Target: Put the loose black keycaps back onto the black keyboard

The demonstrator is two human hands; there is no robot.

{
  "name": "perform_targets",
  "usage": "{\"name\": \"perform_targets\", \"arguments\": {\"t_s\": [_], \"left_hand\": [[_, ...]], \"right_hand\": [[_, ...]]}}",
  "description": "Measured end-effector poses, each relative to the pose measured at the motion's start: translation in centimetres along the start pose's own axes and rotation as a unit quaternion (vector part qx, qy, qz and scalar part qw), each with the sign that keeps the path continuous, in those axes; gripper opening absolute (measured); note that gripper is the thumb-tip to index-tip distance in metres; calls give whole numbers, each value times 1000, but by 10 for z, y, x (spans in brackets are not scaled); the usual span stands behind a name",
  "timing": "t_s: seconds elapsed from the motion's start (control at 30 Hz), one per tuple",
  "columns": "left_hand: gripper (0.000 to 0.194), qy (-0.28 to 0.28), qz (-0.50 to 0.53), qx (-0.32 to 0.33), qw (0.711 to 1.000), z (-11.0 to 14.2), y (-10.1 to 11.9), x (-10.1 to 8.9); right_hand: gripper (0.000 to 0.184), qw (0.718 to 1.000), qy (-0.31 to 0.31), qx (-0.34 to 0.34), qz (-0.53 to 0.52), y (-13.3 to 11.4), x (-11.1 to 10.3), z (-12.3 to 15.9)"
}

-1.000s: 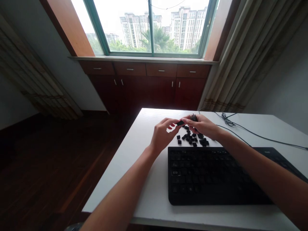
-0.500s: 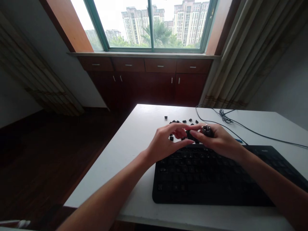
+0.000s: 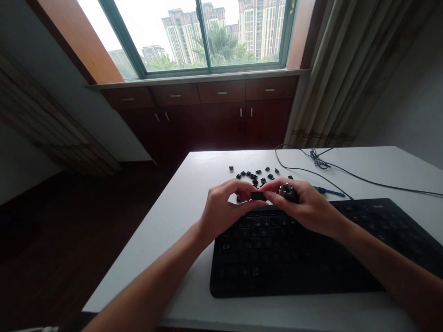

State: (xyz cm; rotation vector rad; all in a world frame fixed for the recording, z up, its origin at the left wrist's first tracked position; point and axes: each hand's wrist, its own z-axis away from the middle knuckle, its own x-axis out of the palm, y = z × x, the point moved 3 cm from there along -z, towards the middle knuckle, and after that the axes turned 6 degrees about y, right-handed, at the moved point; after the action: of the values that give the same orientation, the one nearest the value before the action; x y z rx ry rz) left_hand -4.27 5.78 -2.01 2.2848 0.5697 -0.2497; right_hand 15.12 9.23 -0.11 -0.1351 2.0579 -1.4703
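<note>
Fingers of my left hand (image 3: 221, 205) are closed on one end of a small, dark, oblong piece, which looks like a black keycap (image 3: 257, 196). My right hand (image 3: 306, 203) pinches the other end with thumb and forefinger. Also in my right hand is a dark tool with short metal prongs (image 3: 288, 191), pointing up; its lower part is hidden in the palm. Both hands are above the top edge of a black keyboard (image 3: 277, 272). Just beyond the fingers, several loose black keycaps (image 3: 258, 172) lie scattered, some of them hidden by the hands.
The white table (image 3: 166, 221) has its left edge beside the keyboard. A thin blue and black tool (image 3: 330, 191) lies behind my right hand. The black cable (image 3: 374, 179) loops across the back right. Wooden cabinets (image 3: 221, 120) stand beyond, under a window.
The view has tilted and shifted a little. Both hands keep hold of the keycap, which now shows as a level bar between them. More loose keycaps and the blue tool have come into sight.
</note>
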Motion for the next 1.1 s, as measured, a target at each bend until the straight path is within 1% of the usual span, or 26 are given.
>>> {"name": "perform_targets", "arguments": {"t_s": [0.2, 0.4, 0.5, 0.6, 0.67, 0.7, 0.77, 0.83, 0.9, 1.0, 1.1], "left_hand": [[25, -13, 20, 2, 1000, -1, 0, 1], [23, -20, 14, 1, 1000, -1, -3, 1], [21, -23, 8, 5, 1000, -2, -2, 1], [18, -19, -6, 16, 1000, -3, -1, 1], [19, -11, -18, 23, 1000, -4, -1, 0], [19, -5, -19, 26, 999, -4, -1, 0], [20, 3, -8, 20, 1000, -5, -3, 0], [21, 3, 12, 0, 1000, -5, -5, 0], [22, -2, 15, -23, 1000, -4, -8, 1], [24, -19, -3, -43, 999, -3, -11, 3], [26, -45, 5, -65, 997, -4, -16, 2]], "right_hand": [[28, 1000, 21, -8, -15, 1, -2, -1], [32, 999, 34, -22, 1, 0, -5, -1], [34, 999, 34, -19, 9, 0, -5, -2], [32, 998, 36, -42, 37, -5, -14, -1], [30, 993, 63, -73, 71, -13, -28, -1], [30, 989, 90, -81, 88, -16, -38, -1], [31, 976, 175, -74, 106, -21, -61, -1], [30, 955, 264, -66, 115, -20, -82, -2], [30, 940, 312, -61, 127, -12, -95, -5], [29, 933, 322, -50, 151, 7, -99, -11], [24, 935, 296, -59, 187, 20, -88, -15]]}}
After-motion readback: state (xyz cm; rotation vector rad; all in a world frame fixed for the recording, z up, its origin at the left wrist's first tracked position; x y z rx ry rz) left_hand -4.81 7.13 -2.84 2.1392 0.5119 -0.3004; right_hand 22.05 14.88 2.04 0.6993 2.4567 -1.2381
